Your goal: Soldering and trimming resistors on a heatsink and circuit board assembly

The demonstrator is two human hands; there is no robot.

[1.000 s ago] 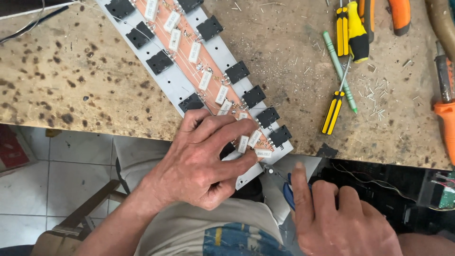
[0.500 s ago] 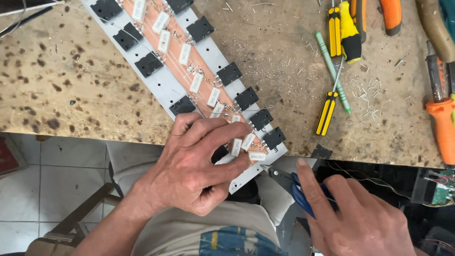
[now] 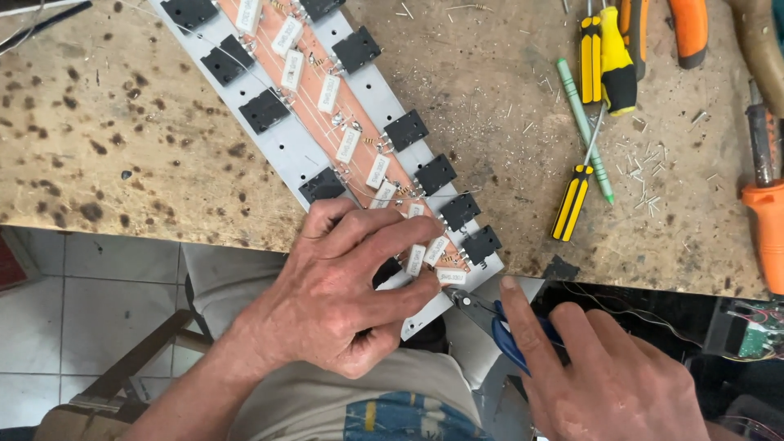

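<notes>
Left hand (image 3: 331,306) presses the long grey metal strip carrying a copper circuit board (image 3: 343,139) at the worn wooden table (image 3: 106,147) edge.

Since a moment ago, the right hand (image 3: 608,380), fingers closed around blue-handled pliers (image 3: 490,318), has brought their tip to the board's near end.

The left hand (image 3: 339,298) lies palm down, its forearm running off toward seven o'clock, the fingers (image 3: 384,237) spread and bent, pointing toward two o'clock, the thumb tucked under at four o'clock. The right hand (image 3: 608,376) sits at five o'clock of it, back up, fingers curled closed, index finger stretched straight toward eleven o'clock.
</notes>
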